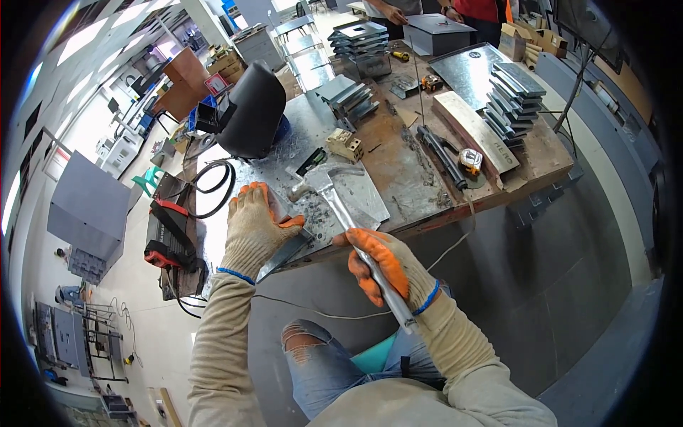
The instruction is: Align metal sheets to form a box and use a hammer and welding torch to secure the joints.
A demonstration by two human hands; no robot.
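My left hand [255,226], in a knitted glove with orange-coated fingers, grips a bent sheet-metal piece [287,253] at the workbench's near edge. Part of that piece is hidden under the palm. In my right hand [384,265], gloved the same way, is a claw hammer [337,205] held by its silvery handle. The hammer's head is raised to the right of my left hand, in front of a flat metal plate [363,193]. Behind it sit a small beige block [345,144] and a dark green-and-black tool [311,161].
A black welding helmet [255,112] and a coiled black cable [213,186] lie to the left. Stacked metal brackets [514,103], a tape measure [470,161] and a long metal bar [475,132] occupy the right. Beyond the workbench, people stand at a grey box [437,32].
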